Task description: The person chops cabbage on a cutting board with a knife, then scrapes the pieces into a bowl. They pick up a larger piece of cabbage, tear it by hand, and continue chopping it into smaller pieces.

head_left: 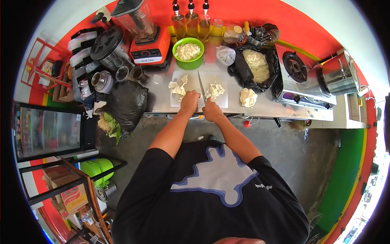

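A white cutting board [223, 76] lies on the metal counter. My right hand [211, 110] is closed round the handle of a kitchen knife, its blade [201, 83] pointing away from me across the board. Close by on the left, my left hand [190, 101] is closed with curled fingers; what they hold, if anything, is hidden. Torn pale pieces of food [177, 88] lie beside the left hand. Right of the blade is a small heap of pale shredded food [215, 90]. A pale layered lump [248, 97] sits on the counter right of the board.
A green bowl [188, 62] of shreds stands behind the board, near a red blender [150, 53] and pump bottles [191, 22]. To the right are a black bag [243, 73] of shreds and a gas stove [302, 87]. A black bag [124, 101] bulges over the left edge.
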The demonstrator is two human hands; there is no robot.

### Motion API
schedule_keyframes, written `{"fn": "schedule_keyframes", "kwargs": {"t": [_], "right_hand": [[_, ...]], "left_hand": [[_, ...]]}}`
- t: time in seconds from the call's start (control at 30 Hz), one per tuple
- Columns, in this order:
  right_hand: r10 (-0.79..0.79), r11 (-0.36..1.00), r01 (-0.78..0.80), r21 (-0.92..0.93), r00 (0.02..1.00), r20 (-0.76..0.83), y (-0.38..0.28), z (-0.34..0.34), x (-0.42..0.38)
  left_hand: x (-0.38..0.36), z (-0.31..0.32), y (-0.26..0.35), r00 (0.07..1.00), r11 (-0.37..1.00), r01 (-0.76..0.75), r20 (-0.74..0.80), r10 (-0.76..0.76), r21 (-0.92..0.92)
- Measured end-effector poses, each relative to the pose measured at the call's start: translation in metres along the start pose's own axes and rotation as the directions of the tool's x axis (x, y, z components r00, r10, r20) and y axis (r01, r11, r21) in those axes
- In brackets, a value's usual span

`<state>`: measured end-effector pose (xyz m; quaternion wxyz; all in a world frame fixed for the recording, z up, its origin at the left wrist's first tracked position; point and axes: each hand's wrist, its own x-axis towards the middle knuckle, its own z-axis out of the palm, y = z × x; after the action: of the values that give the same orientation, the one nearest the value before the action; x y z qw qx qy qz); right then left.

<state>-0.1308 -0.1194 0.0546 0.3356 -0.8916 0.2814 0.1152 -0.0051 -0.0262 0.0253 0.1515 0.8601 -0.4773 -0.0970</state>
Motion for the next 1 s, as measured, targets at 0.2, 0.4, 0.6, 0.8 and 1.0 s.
{"fn": "schedule_keyframes", "kwargs": {"t": [0.2, 0.4, 0.6, 0.8, 1.0], "right_hand": [[0.144, 0.984, -0.148, -0.102, 0.989, -0.046, -0.01, 0.012, -0.003], [0.199, 0.968, -0.197, -0.157, 0.98, -0.001, -0.024, 0.005, -0.018], [0.221, 0.967, -0.222, -0.122, 0.975, -0.02, -0.037, 0.006, -0.015], [0.263, 0.952, -0.274, -0.137, 0.961, -0.088, -0.042, 0.027, -0.005], [0.217, 0.957, -0.229, -0.178, 0.972, -0.089, -0.039, 0.019, 0.005]], "left_hand": [[0.007, -0.005, -0.001, 0.997, 0.999, -0.037, 0.061, 0.037, -0.012], [0.003, 0.003, -0.013, 0.995, 0.983, -0.082, -0.067, 0.072, -0.164], [0.0, 0.016, -0.02, 0.984, 0.954, 0.02, -0.16, -0.072, -0.301], [-0.003, 0.017, -0.025, 0.983, 0.905, 0.017, -0.158, -0.093, -0.425], [0.001, 0.021, -0.027, 0.976, 0.896, 0.02, -0.188, -0.115, -0.443]]}}
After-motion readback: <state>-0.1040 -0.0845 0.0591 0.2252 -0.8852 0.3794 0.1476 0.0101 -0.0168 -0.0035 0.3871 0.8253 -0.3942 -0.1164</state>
